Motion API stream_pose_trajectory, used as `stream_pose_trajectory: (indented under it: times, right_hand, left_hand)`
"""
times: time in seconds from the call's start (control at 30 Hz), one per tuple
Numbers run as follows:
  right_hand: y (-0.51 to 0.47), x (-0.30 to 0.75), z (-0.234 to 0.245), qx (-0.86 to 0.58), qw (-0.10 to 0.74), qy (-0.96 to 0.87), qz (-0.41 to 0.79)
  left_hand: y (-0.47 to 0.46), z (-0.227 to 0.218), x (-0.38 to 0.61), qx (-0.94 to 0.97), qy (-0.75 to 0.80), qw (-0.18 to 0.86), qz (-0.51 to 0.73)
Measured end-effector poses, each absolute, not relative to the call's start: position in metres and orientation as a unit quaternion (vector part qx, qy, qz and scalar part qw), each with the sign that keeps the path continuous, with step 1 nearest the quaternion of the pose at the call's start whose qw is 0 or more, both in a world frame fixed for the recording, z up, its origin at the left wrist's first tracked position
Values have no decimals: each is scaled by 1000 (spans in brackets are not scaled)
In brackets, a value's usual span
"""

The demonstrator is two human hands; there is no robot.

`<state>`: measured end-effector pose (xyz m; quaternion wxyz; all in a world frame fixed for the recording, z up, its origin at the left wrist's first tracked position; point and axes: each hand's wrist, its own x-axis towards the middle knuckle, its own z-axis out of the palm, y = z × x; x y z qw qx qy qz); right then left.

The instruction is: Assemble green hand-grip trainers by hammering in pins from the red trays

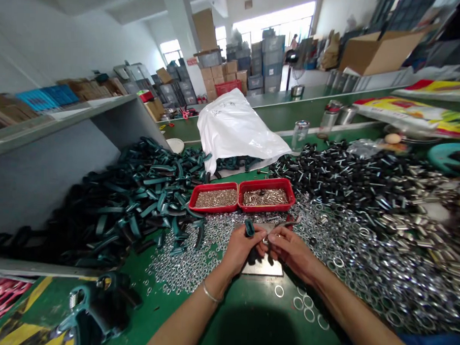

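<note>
My left hand (242,249) grips a dark green plastic handle piece (249,228) upright between thumb and fingers. My right hand (289,249) pinches a small metal part (265,240) against that piece, and a thin metal rod (286,224) sticks out past its fingers. Both hands hover above a flat steel plate (262,268) on the green bench. Around them lie spilled zinc-coloured washers (195,265), with larger steel rings (363,265) to the right. A red two-compartment tray (240,194) of small metal parts sits just beyond my hands. Heaps of dark green handles (137,199) and black knobs with screws (347,182) flank it.
A white plastic bag (235,132) lies behind the tray. A spring-loaded dark green grip (90,309) sits at the near left. A glass jar (300,135) and metal cups stand at the bench's far side. Shelves, cardboard boxes, stacked crates and a distant person (294,41) lie beyond.
</note>
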<state>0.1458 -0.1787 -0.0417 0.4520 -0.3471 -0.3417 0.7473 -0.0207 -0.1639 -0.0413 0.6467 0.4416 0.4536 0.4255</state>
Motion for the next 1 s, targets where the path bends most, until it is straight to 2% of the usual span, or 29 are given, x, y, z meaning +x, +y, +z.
stream_pose_trajectory:
  times: [0.13, 0.27, 0.47, 0.63, 0.7, 0.8, 0.9, 1.0]
  right_hand:
    - [-165, 155, -41, -363, 495, -317, 723]
    - [-152, 162, -31, -385, 493, -330, 707]
    - [-134, 162, -26, -403, 443, -339, 725]
    - [-118, 159, -25, -399, 361, -324, 778]
    - [-113, 158, -22, -436, 372, -377, 728]
    - [-110, 161, -15, -502, 386, -503, 588]
    - [-113, 164, -9, -514, 375, -585, 504]
    - [-123, 162, -8, -509, 394, -588, 491]
  left_hand:
    - [-148, -40, -12, 402, 407, 700, 426]
    - [-137, -41, -9, 392, 384, 713, 437]
    - [-129, -36, -14, 405, 378, 708, 438]
    - [-126, -35, -27, 455, 387, 679, 427]
    - [-125, -35, -35, 500, 410, 644, 409]
    - [-122, -33, -46, 560, 414, 597, 398]
    - [-120, -34, -52, 538, 397, 629, 397]
    - [-120, -36, -50, 495, 379, 652, 431]
